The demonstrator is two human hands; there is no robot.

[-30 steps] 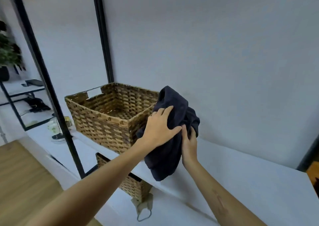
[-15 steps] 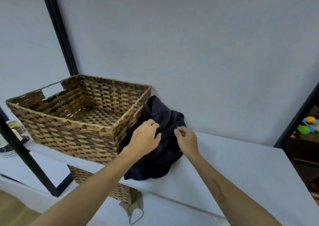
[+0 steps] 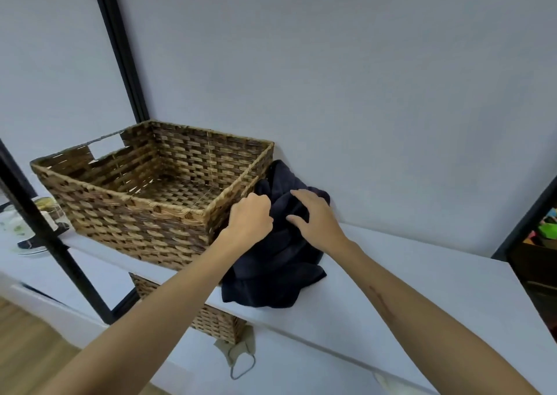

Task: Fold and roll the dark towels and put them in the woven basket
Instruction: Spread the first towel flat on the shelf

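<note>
White shelf (image 3: 422, 280), dark towel (image 3: 271, 280) bunched, left fingers (image 3: 259, 204) buried

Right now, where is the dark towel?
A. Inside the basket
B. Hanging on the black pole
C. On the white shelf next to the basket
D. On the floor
C: the dark towel lies bunched on the white shelf, right beside the woven basket, which holds nothing.

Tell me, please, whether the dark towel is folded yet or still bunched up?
Still bunched: the dark towel lies crumpled on the white shelf beside the woven basket, with no neat folds.
</note>
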